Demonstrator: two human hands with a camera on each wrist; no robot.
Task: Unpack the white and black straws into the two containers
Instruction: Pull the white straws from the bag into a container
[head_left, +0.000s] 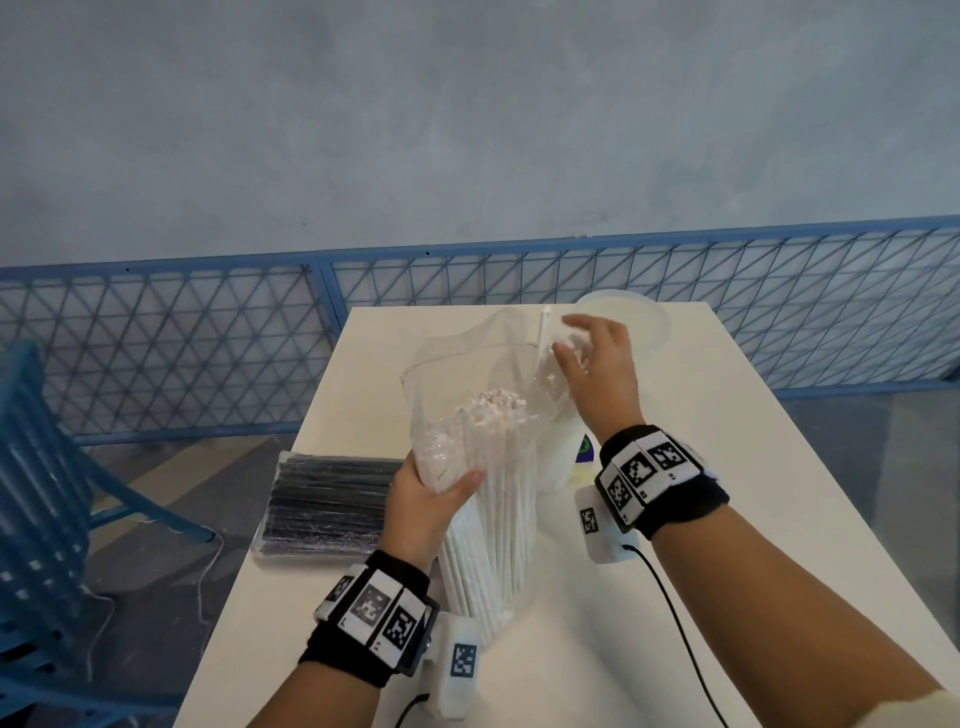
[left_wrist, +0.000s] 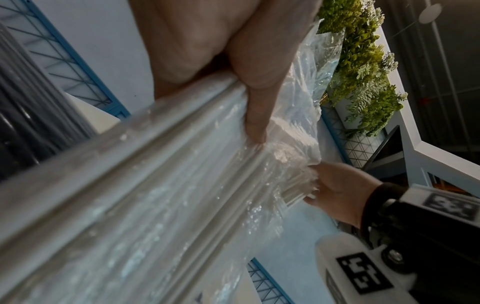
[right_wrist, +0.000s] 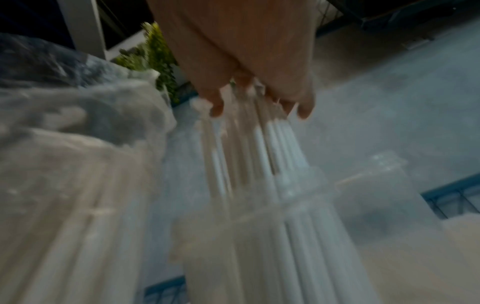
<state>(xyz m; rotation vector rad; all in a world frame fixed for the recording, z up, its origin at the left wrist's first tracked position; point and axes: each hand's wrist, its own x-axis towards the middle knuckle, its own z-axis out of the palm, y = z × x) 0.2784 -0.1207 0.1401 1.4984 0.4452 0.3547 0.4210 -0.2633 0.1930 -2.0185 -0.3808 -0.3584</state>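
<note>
An open clear bag of white straws (head_left: 493, 509) stands upright on the white table (head_left: 701, 597). My left hand (head_left: 441, 493) grips the bag at its middle, with the thumb (left_wrist: 255, 115) pressed on the plastic. My right hand (head_left: 587, 358) holds a bunch of white straws (right_wrist: 262, 156) by their tops; their lower ends stand in a clear container (right_wrist: 259, 236) right of the bag. A second clear container (head_left: 636, 325) stands behind, with nothing visible in it. A sealed pack of black straws (head_left: 327, 504) lies flat at the table's left edge.
A blue mesh fence (head_left: 182, 338) runs behind the table, and a blue chair (head_left: 36, 493) stands on the left. A black cable (head_left: 670, 613) trails from my right wrist across the table. The table's near right part is bare.
</note>
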